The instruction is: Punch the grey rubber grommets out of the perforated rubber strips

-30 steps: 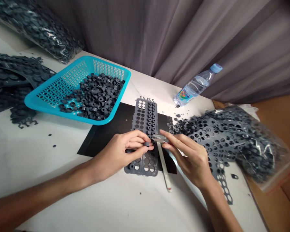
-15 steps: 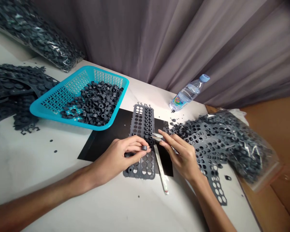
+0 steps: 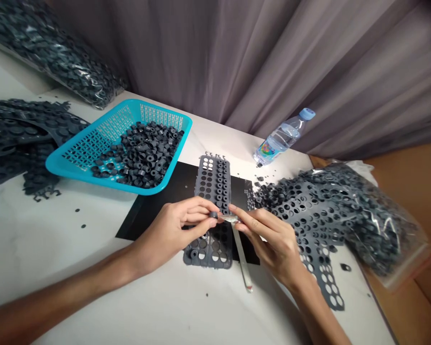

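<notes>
Pinched in the fingertips of my left hand (image 3: 175, 223) is a small dark grey rubber ring (image 3: 213, 215). My right hand (image 3: 269, 237) grips metal tweezers (image 3: 229, 218), their tips pointing left and meeting the ring. Whether the tips are inside its hole I cannot tell. Below both hands lies a dark moulded rubber sheet (image 3: 205, 184), with rows of rings on its right half and open round holes on its left. The sheet rests on a black mat (image 3: 147, 211). A narrow pale strip (image 3: 242, 263) lies beside the sheet, under my right hand.
A turquoise basket (image 3: 93, 181) of loose rings stands at the left back, near piled sheets (image 3: 14, 134) and a filled plastic bag (image 3: 57, 52). On the right are perforated sheets (image 3: 309, 206), another bag (image 3: 377, 235) and a water bottle (image 3: 282, 139). Small dark discs dot the table.
My right hand has brought the tweezers down and left against the ring, and their prongs look closer together. My left hand still holds the ring, nearly in place.
</notes>
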A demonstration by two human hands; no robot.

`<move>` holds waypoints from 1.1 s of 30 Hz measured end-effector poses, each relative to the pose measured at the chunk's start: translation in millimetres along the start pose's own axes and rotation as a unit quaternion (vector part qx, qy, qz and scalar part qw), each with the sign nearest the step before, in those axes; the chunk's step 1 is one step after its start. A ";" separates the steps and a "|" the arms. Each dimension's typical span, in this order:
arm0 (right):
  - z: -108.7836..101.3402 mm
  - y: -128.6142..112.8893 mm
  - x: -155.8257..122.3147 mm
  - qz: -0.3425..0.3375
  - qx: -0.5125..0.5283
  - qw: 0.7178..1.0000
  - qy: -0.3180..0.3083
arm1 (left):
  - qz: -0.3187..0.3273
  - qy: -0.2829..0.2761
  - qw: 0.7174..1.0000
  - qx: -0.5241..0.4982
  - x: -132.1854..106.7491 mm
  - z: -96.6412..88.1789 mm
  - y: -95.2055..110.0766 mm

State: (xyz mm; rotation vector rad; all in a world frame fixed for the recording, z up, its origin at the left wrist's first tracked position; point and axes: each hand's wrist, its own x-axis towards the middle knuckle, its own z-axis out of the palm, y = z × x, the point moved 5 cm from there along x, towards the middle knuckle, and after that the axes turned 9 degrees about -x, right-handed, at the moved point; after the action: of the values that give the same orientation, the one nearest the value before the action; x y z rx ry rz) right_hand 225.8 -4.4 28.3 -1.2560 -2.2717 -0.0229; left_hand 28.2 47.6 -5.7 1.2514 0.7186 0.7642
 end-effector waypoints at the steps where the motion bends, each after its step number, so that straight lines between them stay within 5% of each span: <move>1: 0.5 0.0 0.3 0.000 -0.002 1.000 -0.003 | -0.003 -0.001 1.000 -0.004 -0.5 0.3 -0.1; 33: 8.4 -0.4 0.1 -0.020 -0.028 0.999 -0.034 | -0.017 0.000 1.000 -0.004 -0.5 2.3 -7.1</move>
State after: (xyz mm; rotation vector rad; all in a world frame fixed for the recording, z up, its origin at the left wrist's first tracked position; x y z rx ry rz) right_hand 221.8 -2.3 21.2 -1.2580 -2.3693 -0.0590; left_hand 30.5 44.9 -12.3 1.2293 0.7343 0.7395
